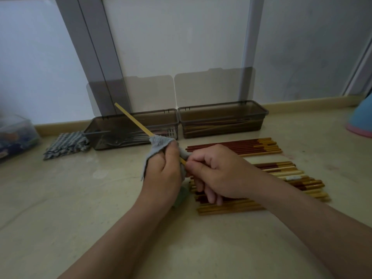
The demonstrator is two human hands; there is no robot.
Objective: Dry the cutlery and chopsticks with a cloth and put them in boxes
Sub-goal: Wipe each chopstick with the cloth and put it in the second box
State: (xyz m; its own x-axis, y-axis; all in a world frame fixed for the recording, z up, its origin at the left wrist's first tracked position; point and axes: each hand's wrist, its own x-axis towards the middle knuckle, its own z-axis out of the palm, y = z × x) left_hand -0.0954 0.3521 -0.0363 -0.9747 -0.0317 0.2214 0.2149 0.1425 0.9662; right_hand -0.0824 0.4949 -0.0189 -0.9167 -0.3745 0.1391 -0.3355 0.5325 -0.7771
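My left hand (164,170) is closed around a grey cloth (159,143) wrapped about a pale wooden chopstick (132,119), which sticks up and to the left out of the cloth. My right hand (217,174) pinches the chopstick's near end just right of the cloth. Two smoky transparent boxes stand at the back with lids upright: the left box (130,129) holds metal cutlery, the right box (223,118) holds some chopsticks. A row of dark red and yellow chopsticks (237,147) lies behind my right hand, and a larger mixed pile of chopsticks (285,179) lies under and right of it.
A folded striped cloth (66,144) lies left of the left box. A clear plastic container (16,135) sits at the far left edge. A blue and pink object (360,119) is at the right edge. The floor (70,198) is pale marble, with a glass door behind the boxes.
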